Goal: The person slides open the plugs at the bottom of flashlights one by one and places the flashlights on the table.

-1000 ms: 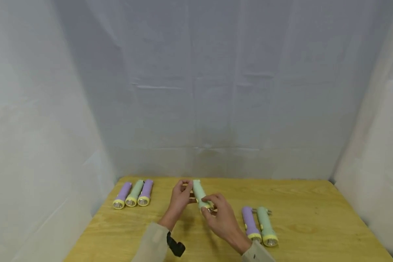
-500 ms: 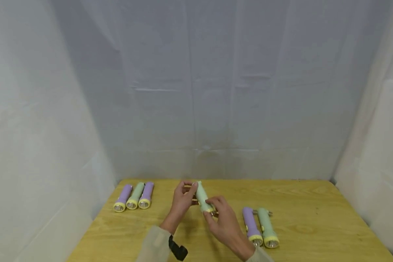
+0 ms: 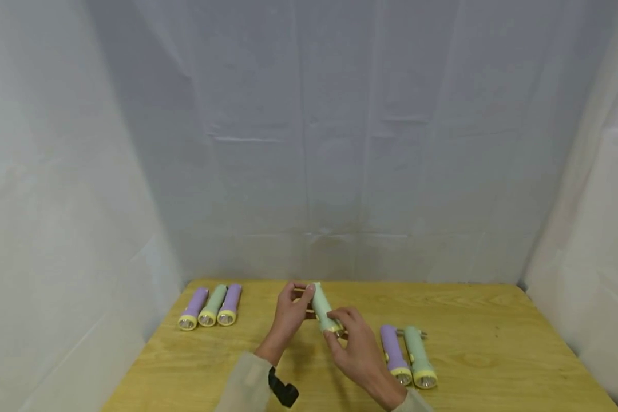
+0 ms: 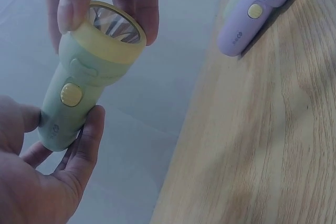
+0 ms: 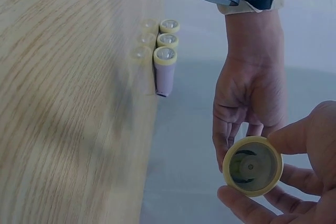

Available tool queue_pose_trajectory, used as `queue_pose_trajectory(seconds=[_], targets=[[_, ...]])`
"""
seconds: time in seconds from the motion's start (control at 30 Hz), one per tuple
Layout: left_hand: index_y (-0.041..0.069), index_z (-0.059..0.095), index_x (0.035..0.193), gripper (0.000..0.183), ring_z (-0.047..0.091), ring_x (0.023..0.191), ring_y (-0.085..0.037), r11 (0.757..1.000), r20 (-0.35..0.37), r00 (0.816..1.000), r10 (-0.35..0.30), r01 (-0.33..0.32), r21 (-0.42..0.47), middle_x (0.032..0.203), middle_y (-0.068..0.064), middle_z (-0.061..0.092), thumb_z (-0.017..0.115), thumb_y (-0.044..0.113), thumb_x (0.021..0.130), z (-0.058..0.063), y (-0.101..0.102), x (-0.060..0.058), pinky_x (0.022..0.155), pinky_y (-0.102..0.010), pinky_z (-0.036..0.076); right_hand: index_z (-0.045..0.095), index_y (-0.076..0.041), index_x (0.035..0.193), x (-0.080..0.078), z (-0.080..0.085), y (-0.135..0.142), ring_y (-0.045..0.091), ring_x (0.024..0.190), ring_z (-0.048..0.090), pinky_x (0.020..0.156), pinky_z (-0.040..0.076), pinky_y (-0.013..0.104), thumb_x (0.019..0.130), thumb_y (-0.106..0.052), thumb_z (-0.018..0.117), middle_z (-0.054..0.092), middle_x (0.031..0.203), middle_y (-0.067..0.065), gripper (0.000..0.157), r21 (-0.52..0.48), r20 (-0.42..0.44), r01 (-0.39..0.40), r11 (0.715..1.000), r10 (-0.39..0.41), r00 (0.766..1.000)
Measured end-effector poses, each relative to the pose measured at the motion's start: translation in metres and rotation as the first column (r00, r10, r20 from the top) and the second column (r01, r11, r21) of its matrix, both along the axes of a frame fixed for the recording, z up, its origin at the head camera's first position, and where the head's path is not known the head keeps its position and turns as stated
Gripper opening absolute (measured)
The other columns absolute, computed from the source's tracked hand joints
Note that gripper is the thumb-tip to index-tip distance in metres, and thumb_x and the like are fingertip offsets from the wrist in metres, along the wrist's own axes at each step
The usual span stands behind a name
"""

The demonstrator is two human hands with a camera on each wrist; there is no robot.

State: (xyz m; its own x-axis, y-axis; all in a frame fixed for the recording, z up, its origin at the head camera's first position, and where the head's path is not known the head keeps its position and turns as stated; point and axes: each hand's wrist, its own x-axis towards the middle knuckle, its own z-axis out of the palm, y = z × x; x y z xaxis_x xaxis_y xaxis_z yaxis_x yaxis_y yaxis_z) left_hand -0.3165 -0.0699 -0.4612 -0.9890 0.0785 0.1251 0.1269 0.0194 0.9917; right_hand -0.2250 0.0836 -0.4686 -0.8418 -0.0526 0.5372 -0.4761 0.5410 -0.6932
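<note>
Between my hands, above the table, a pale green flashlight [image 3: 321, 303] with a yellow head ring is held at a tilt. My left hand [image 3: 287, 316] grips its tail end between thumb and fingers. The right hand [image 3: 357, 350] pinches the lens end by its yellow rim. In the left wrist view, the yellow switch [image 4: 71, 94] on the flashlight's side faces the camera. Looking straight into the lens [image 5: 253, 166], the right wrist view shows no lit bulb.
Three flashlights, purple, green [image 3: 213, 306] and purple, lie side by side at the table's back left. A purple flashlight [image 3: 393, 349] and a green flashlight [image 3: 417, 352] with plug prongs lie on the right. Pale sheets [image 3: 335, 143] enclose the wooden table [image 3: 484, 343].
Both hands have shifted slightly to the right with the green flashlight, keeping their hold on it. The flashlights on the table lie as before.
</note>
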Motion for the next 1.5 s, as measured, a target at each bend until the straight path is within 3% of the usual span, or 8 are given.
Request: queue_pose_trajectory(seconds=[0.43,0.67,1.2,1.5], targets=[[-0.002,0.051,0.122,0.035,0.068,0.082,-0.020,1.000,-0.004,1.000,-0.025,0.025,0.001,0.110,-0.017,0.061,0.057,0.028,0.105,-0.0018,0.0018,0.0006,0.072,-0.039,0.064,0.068,-0.005,0.115,0.0003,-0.0014,0.0031,0.023,0.099,0.067,0.074,0.063,0.030,0.088,-0.003,0.074,0.063,0.116,0.010,0.027,0.030,0.012,0.001,1.000,-0.001,1.000],[-0.001,0.051,0.123,0.035,0.068,0.083,-0.020,1.000,-0.003,1.000,-0.030,0.030,-0.003,0.112,-0.018,0.061,0.056,0.029,0.105,0.0004,0.0022,0.0025,0.074,-0.039,0.064,0.068,-0.007,0.116,0.0010,0.0011,0.0042,0.020,0.099,0.066,0.072,0.056,0.019,0.090,-0.006,0.073,0.063,0.117,0.008,0.026,0.062,0.036,0.009,0.998,-0.011,0.999],[-0.004,0.052,0.121,0.033,0.067,0.080,-0.017,0.999,-0.021,0.999,-0.040,0.040,-0.013,0.107,-0.018,0.061,0.055,0.026,0.106,0.0005,0.0023,0.0028,0.072,-0.038,0.064,0.068,-0.006,0.120,0.0011,0.0013,0.0045,0.021,0.099,0.067,0.072,0.056,0.019,0.092,-0.009,0.072,0.066,0.121,0.015,0.028,0.106,0.049,0.021,0.994,-0.026,0.998],[-0.004,0.052,0.124,0.035,0.067,0.082,-0.019,0.999,-0.008,0.999,-0.053,0.053,-0.013,0.110,-0.018,0.060,0.055,0.026,0.106,0.0014,0.0024,0.0050,0.074,-0.038,0.064,0.068,-0.006,0.118,0.0024,0.0003,0.0047,0.021,0.098,0.069,0.071,0.058,0.023,0.091,-0.008,0.073,0.069,0.120,0.015,0.029,0.117,0.015,0.034,0.993,-0.036,0.999]])
